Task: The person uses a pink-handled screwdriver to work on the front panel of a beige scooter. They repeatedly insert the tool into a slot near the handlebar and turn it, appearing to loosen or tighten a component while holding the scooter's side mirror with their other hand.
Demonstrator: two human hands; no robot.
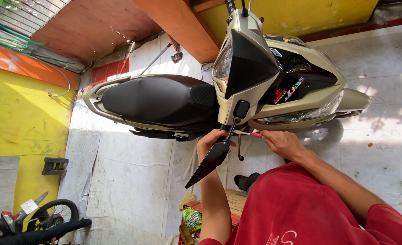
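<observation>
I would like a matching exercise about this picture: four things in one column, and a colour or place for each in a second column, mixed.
Things:
1. scooter seat
2. left hand
3. right hand
4. person's shirt

Colour or place:
A. red
B. holds a thin tool with a pink handle
C. black
D. at the handlebar, by the stem of the black mirror

Pairs: 1-C, 2-D, 3-B, 4-A

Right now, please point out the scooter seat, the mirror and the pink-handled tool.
Seat (157, 100), head view, middle of its black top.
Mirror (208, 164), head view, middle of its dark back shell.
Pink-handled tool (255, 134), head view, on the pink handle beside the right hand (282, 144).
</observation>
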